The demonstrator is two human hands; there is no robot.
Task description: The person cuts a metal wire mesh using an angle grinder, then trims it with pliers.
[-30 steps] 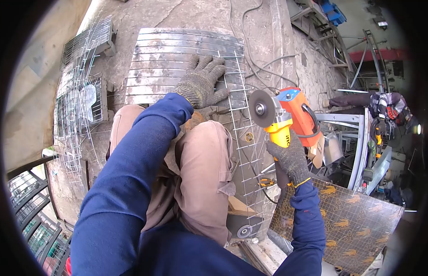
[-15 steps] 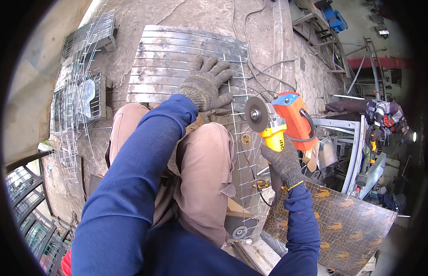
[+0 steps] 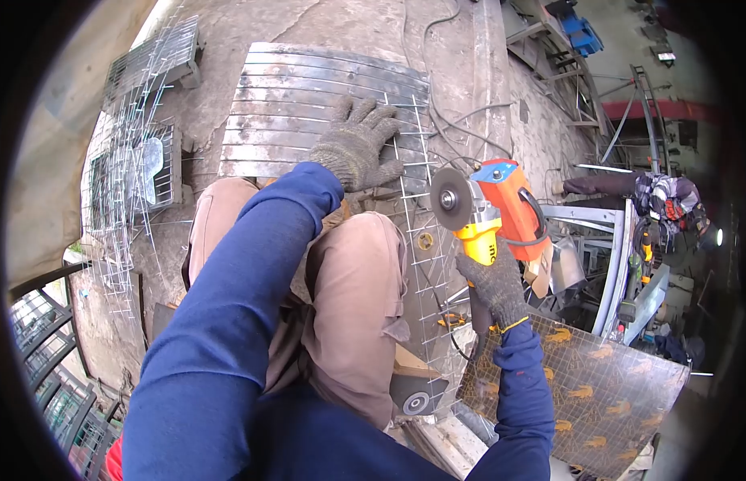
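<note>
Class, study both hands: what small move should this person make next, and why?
Perhaps close the left hand on the wire mesh before lowering the angle grinder: that hand is spread open at the mesh's edge, gripping nothing, while the right hand holds the grinder up, its disc facing the camera.

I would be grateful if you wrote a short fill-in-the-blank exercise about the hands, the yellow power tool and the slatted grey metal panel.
The right hand holds a yellow power tool, an angle ____. The left hand, in a grey knitted ____, is spread over the slatted grey metal panel. The boxy machine with a blue end has an ____ body. Both long sleeves are dark ____.
Missing words: grinder; glove; orange; blue.
</note>
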